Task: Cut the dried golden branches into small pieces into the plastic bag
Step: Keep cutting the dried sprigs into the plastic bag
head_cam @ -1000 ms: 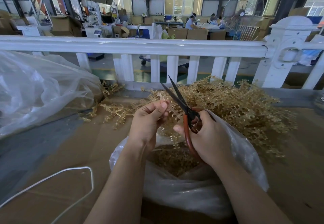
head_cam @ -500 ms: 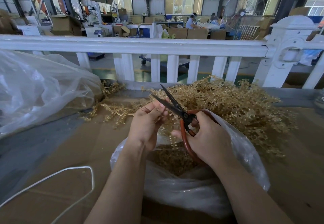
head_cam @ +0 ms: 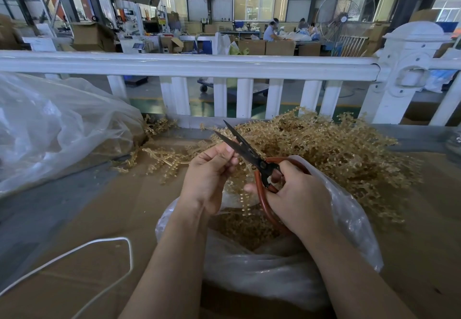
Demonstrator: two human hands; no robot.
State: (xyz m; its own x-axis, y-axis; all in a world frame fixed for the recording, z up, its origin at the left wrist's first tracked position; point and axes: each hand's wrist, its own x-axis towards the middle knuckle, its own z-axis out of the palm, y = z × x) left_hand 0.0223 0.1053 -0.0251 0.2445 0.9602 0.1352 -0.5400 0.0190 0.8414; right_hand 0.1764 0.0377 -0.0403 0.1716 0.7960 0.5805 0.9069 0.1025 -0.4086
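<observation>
Evidently a cut is being lined up. The right hand [head_cam: 296, 194] grips the red-handled scissors [head_cam: 259, 166], fingers curled through and around the loops, and the dark blades stand parted, tips pointing toward eleven o'clock. The left hand [head_cam: 212, 171] pinches a golden sprig [head_cam: 239, 184] between thumb and curled fingers, right against the lower blade; the sprig's beaded strands dangle below the hand, over the mouth of the plastic bag [head_cam: 349, 219]. Whether the stem already sits between the blades I cannot tell, since the fingers hide it.

That bag sits at six o'clock from the hands, its rim rolled open, with a layer of cut golden bits [head_cam: 244, 226] already inside. The uncut stock, a heap of dried golden branches [head_cam: 324, 149], lies on the cardboard-covered table [head_cam: 87, 219] at one to two o'clock, just beyond the bag, with a few loose sprigs [head_cam: 159, 156] toward ten o'clock. A second, bulging clear bag [head_cam: 55, 129] rests at nine o'clock, a white cord [head_cam: 99, 246] loops at seven o'clock, and a white railing [head_cam: 224, 65] runs across twelve o'clock.

My judgement: the job is mid-course, with much stock left. The next move calls for closing the blades on the stem clear of the left fingertips, keeping the sprig above the opening so the piece drops in.
</observation>
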